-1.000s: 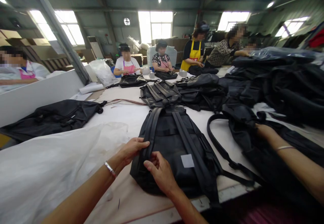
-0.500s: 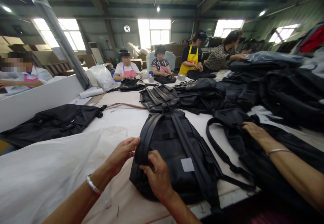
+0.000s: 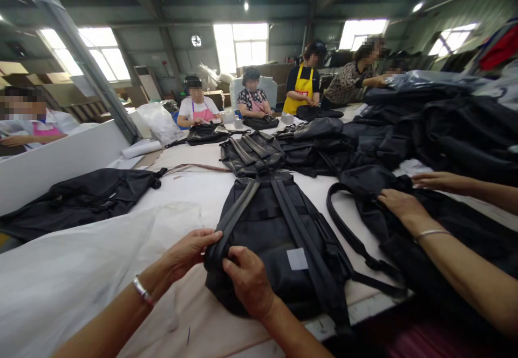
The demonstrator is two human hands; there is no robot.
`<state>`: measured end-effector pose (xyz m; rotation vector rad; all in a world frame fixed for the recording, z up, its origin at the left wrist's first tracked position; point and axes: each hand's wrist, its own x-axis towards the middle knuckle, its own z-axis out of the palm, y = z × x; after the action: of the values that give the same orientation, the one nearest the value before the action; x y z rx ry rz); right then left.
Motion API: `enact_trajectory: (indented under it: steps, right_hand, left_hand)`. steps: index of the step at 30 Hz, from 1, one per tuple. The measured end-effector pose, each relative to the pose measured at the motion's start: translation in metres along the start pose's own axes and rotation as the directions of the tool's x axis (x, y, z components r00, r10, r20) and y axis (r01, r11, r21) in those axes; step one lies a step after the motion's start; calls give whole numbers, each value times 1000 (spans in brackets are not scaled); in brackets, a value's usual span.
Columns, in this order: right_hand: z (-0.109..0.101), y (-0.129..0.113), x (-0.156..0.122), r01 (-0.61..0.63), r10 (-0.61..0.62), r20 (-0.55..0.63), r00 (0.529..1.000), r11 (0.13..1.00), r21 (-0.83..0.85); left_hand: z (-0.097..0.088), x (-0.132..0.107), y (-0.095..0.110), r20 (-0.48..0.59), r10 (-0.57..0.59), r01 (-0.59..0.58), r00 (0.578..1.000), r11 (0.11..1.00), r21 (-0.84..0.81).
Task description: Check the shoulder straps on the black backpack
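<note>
The shoulder strap [image 3: 237, 212] of the black backpack [image 3: 279, 228], laid flat on the white table [image 3: 194, 185], is gripped at its lower end by the left hand [image 3: 188, 250] and right hand [image 3: 246, 279], fingers closed around it. The grip has been shifted lower than before. A co-worker's second hand [image 3: 435, 181] has been brought into view.

left hand [image 3: 186, 251] + right hand [image 3: 247, 278] pinch strap [image 3: 230, 224]; black backpack [image 3: 279, 239] flat on table [image 3: 194, 185]
</note>
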<state>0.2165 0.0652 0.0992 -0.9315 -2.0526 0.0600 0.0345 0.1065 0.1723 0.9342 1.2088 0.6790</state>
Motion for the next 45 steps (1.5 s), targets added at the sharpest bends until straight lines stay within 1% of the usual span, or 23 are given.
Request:
enact_trajectory:
  steps: [2, 4, 8, 10, 12, 14, 17, 20, 26, 30, 34, 37, 40, 45]
  right_hand:
    - [2, 2, 0, -17, 19, 21, 1000, 999, -50]
    - [3, 4, -1, -60, 63, 36, 997, 994, -95]
    - [6, 7, -4, -115, 130, 97, 987, 982, -148]
    - [6, 9, -6, -139, 159, 129, 979, 978, -152]
    - [6, 10, -7, -181, 201, 144, 969, 973, -143]
    - [6, 10, -8, -217, 236, 151, 960, 967, -131]
    - [6, 10, -8, -247, 262, 159, 952, 963, -110]
    - [6, 11, -9, -285, 292, 133, 947, 956, -71]
    - [11, 15, -14, -330, 330, 44, 943, 944, -14]
    - [14, 15, -15, -366, 365, 42, 930, 930, 13]
    - [13, 15, -14, -428, 426, 41, 904, 901, 73]
    - [11, 16, -14, -478, 476, 45, 878, 871, 110]
    - [7, 18, -13, -522, 515, 86, 853, 845, 121]
    - [0, 17, -9, -592, 579, 131, 805, 800, 100]
  left_hand:
    - [-2, -2, -3, 5, -34, 34, 999, 999, 23]
    - [-2, -2, -3, 24, -62, 60, 998, 997, 56]
    - [1, 0, 0, 77, -86, 75, 993, 987, 141]
    - [2, 1, -2, 92, -50, 37, 994, 989, 141]
    - [3, 0, -7, 114, 15, -26, 993, 995, 100]
    - [4, -2, -12, 129, 55, -65, 990, 995, 70]
    - [3, -3, -18, 106, 45, -55, 993, 994, 95]
    - [2, -3, -17, 88, 29, -41, 996, 991, 131]
    - [3, 0, -13, 126, -2, -17, 992, 988, 156]
    - [1, 3, -16, 136, -6, -16, 991, 986, 164]
    - [1, 3, -17, 150, -33, 5, 988, 983, 185]
    - [5, 0, -18, 149, -17, -13, 989, 980, 197]
    - [7, -2, -21, 122, 12, -36, 992, 981, 190]
    - [4, -3, -28, 90, 30, -44, 995, 987, 155]
